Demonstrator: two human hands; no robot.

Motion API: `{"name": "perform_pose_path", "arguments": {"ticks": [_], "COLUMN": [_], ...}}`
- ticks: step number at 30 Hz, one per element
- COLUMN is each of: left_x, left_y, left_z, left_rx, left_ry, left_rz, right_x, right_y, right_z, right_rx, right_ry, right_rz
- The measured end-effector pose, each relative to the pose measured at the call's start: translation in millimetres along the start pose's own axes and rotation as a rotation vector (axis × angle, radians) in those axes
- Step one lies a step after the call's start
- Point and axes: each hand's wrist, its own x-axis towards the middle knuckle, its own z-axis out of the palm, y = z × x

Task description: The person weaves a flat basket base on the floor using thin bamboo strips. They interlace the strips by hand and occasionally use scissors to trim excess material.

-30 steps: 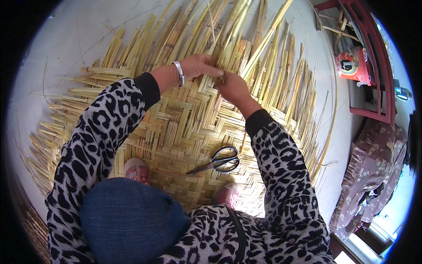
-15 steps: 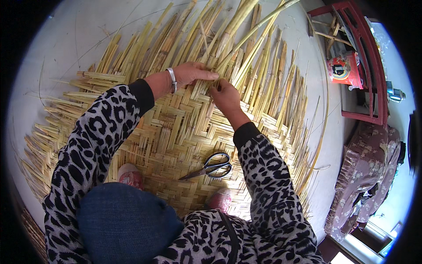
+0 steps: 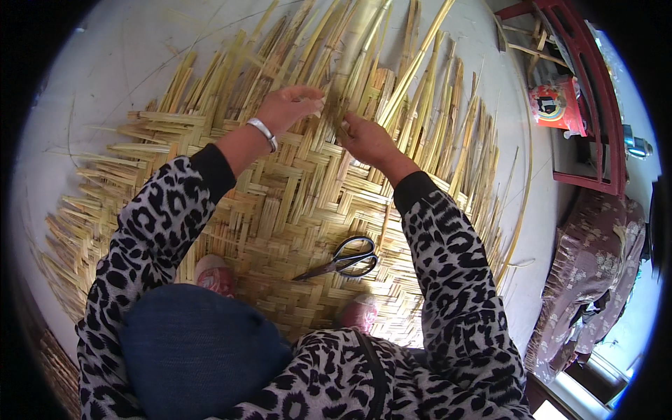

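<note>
- Nearest: a knee [image 3: 203, 350] in blue denim, between spotted sleeves [image 3: 455, 273].
- Beyond it, two reddish shoes [image 3: 215, 278] on the woven mat [image 3: 276, 224], which lies on the floor under the person.
- Scissors [image 3: 334, 265] rest on the mat between the arms, handles toward the right sleeve.
- Left hand [image 3: 288, 110], silver bracelet [image 3: 262, 133] at its wrist: fingers loosely spread, above the mat's far part, apart from the right hand.
- Right hand [image 3: 371, 142]: fingers curled, thumb near forefinger, beside a blurred strip [image 3: 341, 80]; I cannot tell whether it is pinched.
- Farther right: red bag [image 3: 556, 105] by a dark-red frame [image 3: 591, 184].
</note>
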Motion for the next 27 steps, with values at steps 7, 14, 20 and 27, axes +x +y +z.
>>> {"name": "perform_pose_path", "arguments": {"ticks": [7,14,20,27], "left_x": [-24,15,12,6], "left_y": [1,22,34,32], "left_z": [-15,-12,-9,-2], "left_rx": [0.211,1.52,1.332,1.306], "left_ry": [0.021,-0.054,-0.405,-0.378], "left_rz": [-0.272,0.806,0.056,0.041], "right_x": [15,15,10,-4], "right_y": [9,13,16,29], "right_z": [-7,-6,4,6], "right_rx": [-0.003,0.149,0.157,0.422], "right_ry": [-0.083,-0.107,-0.064,0.082], "right_rz": [-0.076,-0.026,-0.021,-0.034]}}
